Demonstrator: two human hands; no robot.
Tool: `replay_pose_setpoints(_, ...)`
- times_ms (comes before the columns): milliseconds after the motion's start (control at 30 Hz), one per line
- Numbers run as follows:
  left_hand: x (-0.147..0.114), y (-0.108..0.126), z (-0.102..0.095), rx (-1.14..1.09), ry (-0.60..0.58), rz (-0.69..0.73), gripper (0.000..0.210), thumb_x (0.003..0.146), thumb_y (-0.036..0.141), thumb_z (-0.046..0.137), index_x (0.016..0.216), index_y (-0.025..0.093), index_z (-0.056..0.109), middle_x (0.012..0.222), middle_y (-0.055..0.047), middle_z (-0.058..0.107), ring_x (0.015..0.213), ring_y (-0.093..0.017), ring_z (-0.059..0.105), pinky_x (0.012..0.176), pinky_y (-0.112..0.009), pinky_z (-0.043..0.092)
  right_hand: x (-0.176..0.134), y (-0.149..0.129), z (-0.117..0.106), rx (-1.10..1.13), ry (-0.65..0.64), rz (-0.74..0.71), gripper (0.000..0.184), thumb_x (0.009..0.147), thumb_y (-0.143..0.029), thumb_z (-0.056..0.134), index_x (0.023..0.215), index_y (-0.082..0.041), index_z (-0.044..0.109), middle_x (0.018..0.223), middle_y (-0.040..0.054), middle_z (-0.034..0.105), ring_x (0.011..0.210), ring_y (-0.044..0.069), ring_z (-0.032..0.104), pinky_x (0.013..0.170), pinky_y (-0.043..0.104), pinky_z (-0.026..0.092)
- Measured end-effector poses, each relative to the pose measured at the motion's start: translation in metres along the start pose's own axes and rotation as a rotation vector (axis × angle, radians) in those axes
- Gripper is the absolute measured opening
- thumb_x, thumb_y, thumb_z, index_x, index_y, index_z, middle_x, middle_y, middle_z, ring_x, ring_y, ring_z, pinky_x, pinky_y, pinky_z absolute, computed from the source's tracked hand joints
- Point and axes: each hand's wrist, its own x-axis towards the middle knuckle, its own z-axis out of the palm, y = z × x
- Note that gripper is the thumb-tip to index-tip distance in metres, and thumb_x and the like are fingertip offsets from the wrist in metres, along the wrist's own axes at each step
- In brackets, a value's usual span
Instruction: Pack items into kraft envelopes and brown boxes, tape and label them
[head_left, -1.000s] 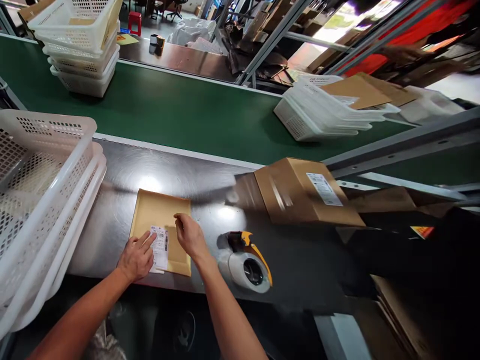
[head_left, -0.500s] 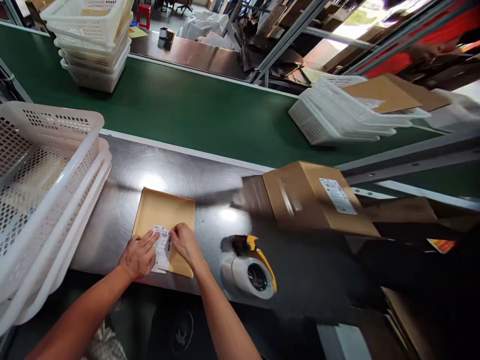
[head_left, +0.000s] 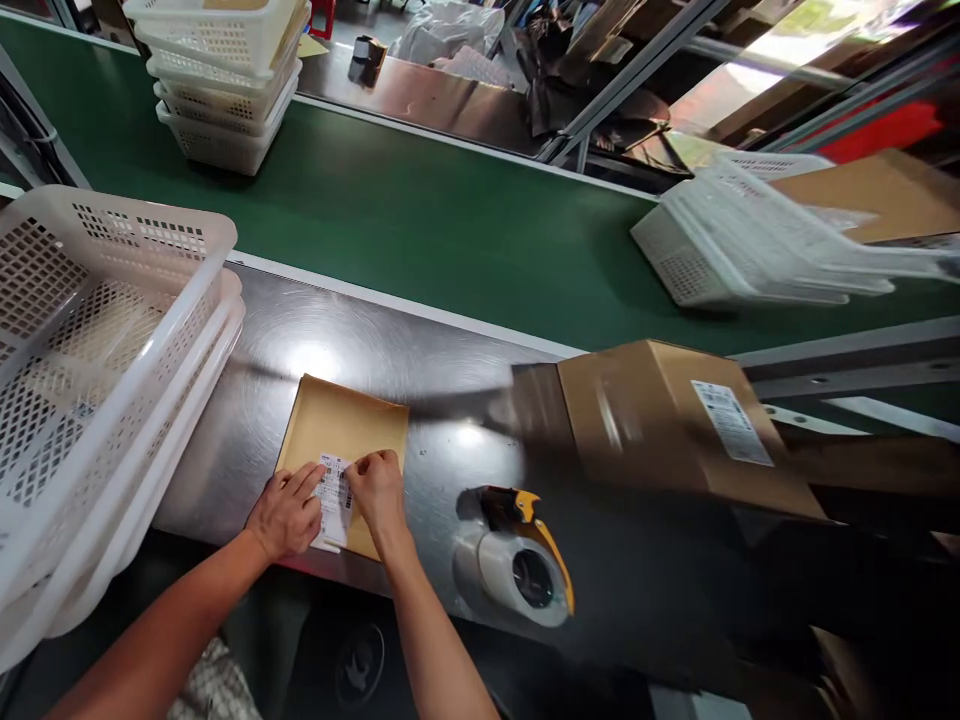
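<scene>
A brown padded envelope [head_left: 352,412] lies flat on the metal worktable [head_left: 247,400] in front of me. On its lower part sits a white shipping label [head_left: 334,512] with printed text and barcodes. My left hand [head_left: 289,512] rests on the label's left side, its fingers stretched out over it. At the label's upper right edge, my right hand [head_left: 379,492] pinches with thumb and forefinger; the fingertips partly hide what they grip. A tape dispenser with a yellow edge and a roll of clear tape [head_left: 517,575] lies to the right of the envelope.
Stacked white plastic baskets [head_left: 127,330] stand close at my left. Across the table runs a green conveyor belt [head_left: 450,230] bearing more stacked baskets [head_left: 225,85] and tilted baskets [head_left: 720,240] with cardboard. A labelled cardboard box [head_left: 652,420] sits at the right.
The view has shifted left, so things appear further right. My right hand has turned slightly more upright at the label's edge; my left hand stays on the label.
</scene>
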Motion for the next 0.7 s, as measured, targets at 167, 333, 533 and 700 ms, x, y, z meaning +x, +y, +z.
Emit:
replay_pose_setpoints(167, -0.001, 0.002, 0.000, 0.018, 0.043, -0.069, 0.011, 0.091, 0.028, 0.063, 0.083, 0.022, 0.069, 0.146, -0.015, 0.068, 0.140, -0.029, 0.057, 0.104, -0.044, 0.045, -0.017, 0.010, 0.007, -0.003, 0.182, -0.133, 0.042, 0.095, -0.016, 0.046, 0.133, -0.009, 0.064, 0.128, 0.0225, 0.067, 0.117, 0.030, 0.063, 0.103, 0.048, 0.051)
replay_pose_setpoints(333, -0.004, 0.002, 0.002, -0.039, 0.027, -0.102, 0.007, 0.082, 0.022, 0.066, 0.086, 0.020, 0.072, 0.141, -0.016, 0.070, 0.138, -0.030, 0.057, 0.108, -0.045, 0.044, -0.057, 0.010, 0.014, -0.090, -0.079, -0.573, 0.049, 0.104, -0.039, 0.050, 0.150, -0.024, 0.057, 0.157, 0.0092, 0.058, 0.150, 0.027, 0.044, 0.131, 0.050, 0.019)
replay_pose_setpoints(533, -0.008, 0.000, 0.005, -0.083, 0.008, -0.115, 0.016, 0.079, 0.017, 0.064, 0.091, 0.017, 0.074, 0.148, -0.018, 0.066, 0.144, -0.032, 0.054, 0.111, -0.046, 0.045, -0.045, -0.008, 0.012, -0.276, -0.317, -0.279, 0.074, 0.105, -0.050, 0.046, 0.168, -0.017, 0.025, 0.176, 0.0104, 0.020, 0.165, 0.030, 0.012, 0.132, 0.055, 0.005)
replay_pose_setpoints(700, -0.001, -0.006, 0.003, -0.130, -0.010, -0.128, 0.016, 0.083, 0.016, 0.061, 0.091, 0.017, 0.074, 0.149, -0.018, 0.065, 0.143, -0.033, 0.056, 0.112, -0.049, 0.048, -0.034, -0.039, 0.009, -0.162, -0.032, 0.413, 0.077, 0.106, -0.042, 0.037, 0.164, 0.006, 0.023, 0.173, 0.0322, 0.016, 0.161, 0.047, 0.016, 0.126, 0.067, 0.016)
